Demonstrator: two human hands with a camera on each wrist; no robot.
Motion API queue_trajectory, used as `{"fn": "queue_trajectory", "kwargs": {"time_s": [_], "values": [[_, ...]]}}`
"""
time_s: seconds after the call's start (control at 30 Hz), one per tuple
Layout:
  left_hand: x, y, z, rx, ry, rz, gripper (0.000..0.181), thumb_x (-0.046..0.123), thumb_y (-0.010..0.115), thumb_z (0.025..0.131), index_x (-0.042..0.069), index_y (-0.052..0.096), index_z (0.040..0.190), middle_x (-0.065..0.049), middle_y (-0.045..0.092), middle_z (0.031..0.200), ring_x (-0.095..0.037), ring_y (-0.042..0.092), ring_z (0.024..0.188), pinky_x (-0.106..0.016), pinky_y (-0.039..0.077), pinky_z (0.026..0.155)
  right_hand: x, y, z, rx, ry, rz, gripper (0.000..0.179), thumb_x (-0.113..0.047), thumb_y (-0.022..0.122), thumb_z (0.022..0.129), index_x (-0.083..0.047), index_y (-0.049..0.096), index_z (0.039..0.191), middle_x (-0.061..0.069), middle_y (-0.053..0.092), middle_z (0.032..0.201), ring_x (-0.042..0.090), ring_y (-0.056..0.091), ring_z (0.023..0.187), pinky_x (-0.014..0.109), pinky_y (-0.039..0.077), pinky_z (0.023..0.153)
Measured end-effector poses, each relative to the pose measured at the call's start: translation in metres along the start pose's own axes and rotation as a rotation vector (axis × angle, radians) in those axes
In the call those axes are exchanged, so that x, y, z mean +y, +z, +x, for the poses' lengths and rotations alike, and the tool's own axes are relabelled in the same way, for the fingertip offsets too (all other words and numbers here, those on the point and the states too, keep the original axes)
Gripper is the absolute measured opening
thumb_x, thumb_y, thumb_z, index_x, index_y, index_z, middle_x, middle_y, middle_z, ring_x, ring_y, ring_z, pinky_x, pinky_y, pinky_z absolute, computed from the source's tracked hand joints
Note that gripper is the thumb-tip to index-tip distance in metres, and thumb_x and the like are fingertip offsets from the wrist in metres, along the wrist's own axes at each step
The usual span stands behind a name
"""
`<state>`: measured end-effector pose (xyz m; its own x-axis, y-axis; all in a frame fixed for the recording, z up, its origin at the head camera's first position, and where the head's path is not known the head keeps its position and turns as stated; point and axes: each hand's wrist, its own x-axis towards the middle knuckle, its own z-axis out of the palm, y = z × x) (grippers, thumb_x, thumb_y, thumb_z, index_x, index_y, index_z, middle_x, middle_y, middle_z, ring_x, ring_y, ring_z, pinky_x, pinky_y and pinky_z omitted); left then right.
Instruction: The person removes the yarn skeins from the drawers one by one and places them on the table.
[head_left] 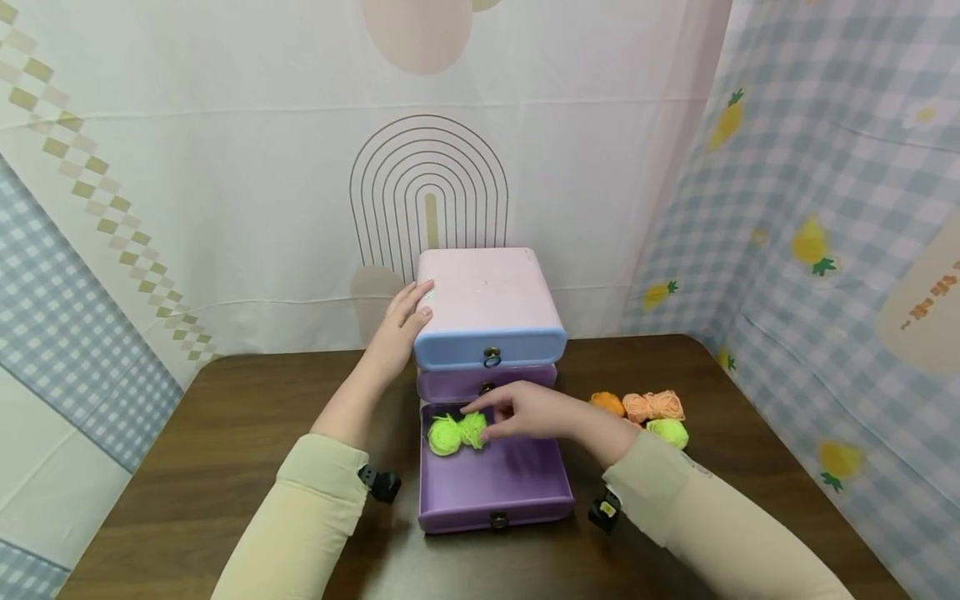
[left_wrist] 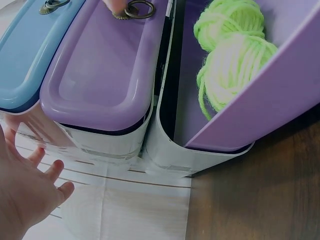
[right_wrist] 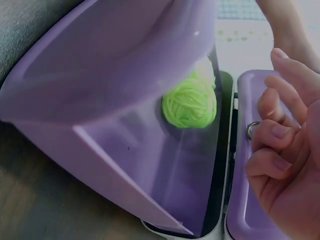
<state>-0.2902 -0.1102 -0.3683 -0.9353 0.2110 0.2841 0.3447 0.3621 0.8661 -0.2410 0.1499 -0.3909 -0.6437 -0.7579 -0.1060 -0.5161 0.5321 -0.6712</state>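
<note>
My left hand (head_left: 401, 325) rests against the left side of a small stacked drawer unit (head_left: 480, 287) with a pink top, its fingertips at the upper edge. The bottom purple drawer (head_left: 498, 483) is pulled out. Two neon green yarn balls (head_left: 446, 435) lie side by side at its back left; the left wrist view shows the nearer yarn ball (left_wrist: 235, 70) with a loose strand. Over the drawer hovers my right hand (head_left: 536, 408), loosely bent and holding nothing, with fingertips near the right-hand ball. In the right wrist view, its fingers (right_wrist: 280, 132) overlap the middle drawer's front.
Right of the unit, orange yarn (head_left: 607, 404), peach yarn (head_left: 654, 406) and another green yarn ball (head_left: 667, 432) lie on the brown wooden table (head_left: 285, 408). Above the pulled-out drawer are a purple drawer front (head_left: 450, 385) and a blue one (head_left: 450, 351), both with ring pulls. Patterned cloth hangs behind.
</note>
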Motion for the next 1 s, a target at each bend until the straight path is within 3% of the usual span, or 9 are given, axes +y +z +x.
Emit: {"fn": "queue_trajectory", "kwargs": {"time_s": [0.2, 0.53, 0.63, 0.77, 0.87, 1.0], "values": [[0.000, 0.000, -0.001, 0.002, 0.005, 0.007, 0.052, 0.040, 0.042, 0.103, 0.028, 0.037, 0.154, -0.009, 0.013, 0.164, -0.035, 0.010, 0.150, -0.063, 0.013, 0.115, -0.002, 0.003, 0.010, -0.057, 0.036, -0.092, 0.047, -0.033, 0.073, 0.091, -0.021, 0.064, 0.135, -0.004, 0.056, 0.069, 0.006, 0.048, 0.058, 0.025, 0.043, 0.054], [0.009, -0.002, -0.005, -0.013, -0.006, -0.012, 0.053, 0.037, 0.041, 0.104, 0.024, 0.035, 0.155, -0.009, 0.010, 0.165, -0.035, 0.009, 0.150, -0.063, 0.013, 0.115, 0.003, 0.015, 0.021, -0.075, 0.096, -0.209, 0.048, -0.034, 0.072, 0.091, -0.024, 0.061, 0.137, -0.008, 0.051, 0.061, 0.004, 0.044, 0.052, 0.024, 0.039, 0.052], [0.016, -0.003, -0.008, -0.018, -0.011, -0.015, 0.053, 0.033, 0.041, 0.105, 0.020, 0.035, 0.156, -0.012, 0.010, 0.165, -0.036, 0.008, 0.150, -0.063, 0.011, 0.115, 0.003, 0.018, 0.022, -0.070, 0.116, -0.243, 0.049, -0.035, 0.071, 0.092, -0.025, 0.060, 0.139, -0.008, 0.051, 0.063, 0.005, 0.045, 0.053, 0.025, 0.039, 0.052], [0.041, -0.005, -0.018, -0.030, -0.023, -0.013, 0.053, 0.026, 0.040, 0.105, 0.011, 0.033, 0.155, -0.018, 0.010, 0.164, -0.040, 0.007, 0.149, -0.064, 0.009, 0.115, 0.002, 0.023, 0.024, -0.073, 0.134, -0.297, 0.052, -0.036, 0.070, 0.092, -0.025, 0.058, 0.140, -0.007, 0.054, 0.066, 0.005, 0.049, 0.057, 0.027, 0.043, 0.058], [0.048, -0.006, -0.021, -0.034, -0.024, -0.007, 0.053, 0.025, 0.040, 0.105, 0.010, 0.033, 0.155, -0.018, 0.010, 0.164, -0.039, 0.007, 0.149, -0.063, 0.010, 0.115, 0.003, 0.027, 0.026, -0.075, 0.147, -0.345, 0.053, -0.038, 0.070, 0.092, -0.026, 0.056, 0.142, -0.006, 0.063, 0.078, 0.004, 0.054, 0.064, 0.029, 0.048, 0.070], [0.048, -0.005, -0.022, -0.040, -0.025, -0.008, 0.053, 0.025, 0.040, 0.105, 0.010, 0.032, 0.156, -0.018, 0.010, 0.164, -0.039, 0.007, 0.149, -0.063, 0.011, 0.115, 0.004, 0.030, 0.028, -0.070, 0.176, -0.397, 0.054, -0.040, 0.069, 0.092, -0.026, 0.056, 0.142, -0.004, 0.070, 0.112, 0.004, 0.060, 0.080, 0.034, 0.051, 0.088]]}}
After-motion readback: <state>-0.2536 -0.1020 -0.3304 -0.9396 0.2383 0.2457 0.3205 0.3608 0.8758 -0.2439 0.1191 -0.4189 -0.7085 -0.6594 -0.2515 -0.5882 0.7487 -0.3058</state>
